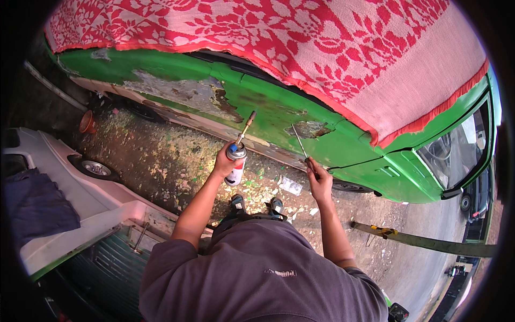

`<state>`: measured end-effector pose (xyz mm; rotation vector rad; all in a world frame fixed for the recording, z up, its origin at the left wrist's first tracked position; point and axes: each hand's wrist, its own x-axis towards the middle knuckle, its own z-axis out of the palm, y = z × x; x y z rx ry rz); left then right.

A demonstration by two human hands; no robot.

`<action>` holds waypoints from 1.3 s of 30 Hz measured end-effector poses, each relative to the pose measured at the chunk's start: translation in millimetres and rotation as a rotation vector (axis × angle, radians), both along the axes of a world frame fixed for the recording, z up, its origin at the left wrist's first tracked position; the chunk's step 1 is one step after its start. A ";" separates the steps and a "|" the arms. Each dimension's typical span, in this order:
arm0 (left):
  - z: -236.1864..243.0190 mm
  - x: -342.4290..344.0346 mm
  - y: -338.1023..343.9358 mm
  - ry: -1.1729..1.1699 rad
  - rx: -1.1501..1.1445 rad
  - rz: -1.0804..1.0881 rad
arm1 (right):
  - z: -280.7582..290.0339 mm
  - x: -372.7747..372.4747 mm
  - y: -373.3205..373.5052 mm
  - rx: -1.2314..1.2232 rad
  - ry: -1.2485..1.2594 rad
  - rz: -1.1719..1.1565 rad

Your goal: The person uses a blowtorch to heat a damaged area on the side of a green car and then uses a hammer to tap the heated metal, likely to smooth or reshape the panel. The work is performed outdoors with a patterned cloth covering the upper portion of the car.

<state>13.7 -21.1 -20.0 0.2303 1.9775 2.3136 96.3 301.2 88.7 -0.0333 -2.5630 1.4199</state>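
Observation:
My left hand (224, 160) grips a gas canister (235, 170) with a torch head, its brass-coloured nozzle (248, 123) angled up toward the side of a green van (354, 150). My right hand (320, 180) holds a thin metal rod-like tool (299, 140), its tip in front of a small peeled, rusty patch (308, 130) on the van; whether it touches cannot be told. A larger patch of grey, flaking paint (171, 88) lies to the left of the nozzle. A red-and-pink patterned cloth (375, 53) covers the van's upper part.
A light-coloured vehicle (59, 198) with dark cloth (32, 209) stands at left, near an orange bucket (87, 122). Paint flakes (177, 161) litter the ground around my feet (238, 204). A long metal beam (440, 241) is at lower right; a dark vehicle (472, 196) is beyond.

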 end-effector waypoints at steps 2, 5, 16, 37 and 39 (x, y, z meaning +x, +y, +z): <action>-3.3 0.6 -5.3 -0.004 -0.011 -0.011 | -3.0 -2.5 -4.2 0.002 0.006 0.003; -7.3 -0.8 -14.8 -0.017 0.030 -0.008 | -0.3 -4.3 -11.8 0.003 -0.031 0.002; 3.0 -23.6 -50.3 -0.028 0.032 0.103 | 5.4 -8.3 -34.8 0.040 -0.001 -0.009; 26.8 -51.3 -55.7 0.090 0.121 0.054 | 4.3 -6.9 -53.7 -0.002 -0.003 -0.051; 29.1 -50.9 -55.5 0.080 0.107 0.065 | 0.9 -7.4 -52.8 -0.012 -0.003 -0.052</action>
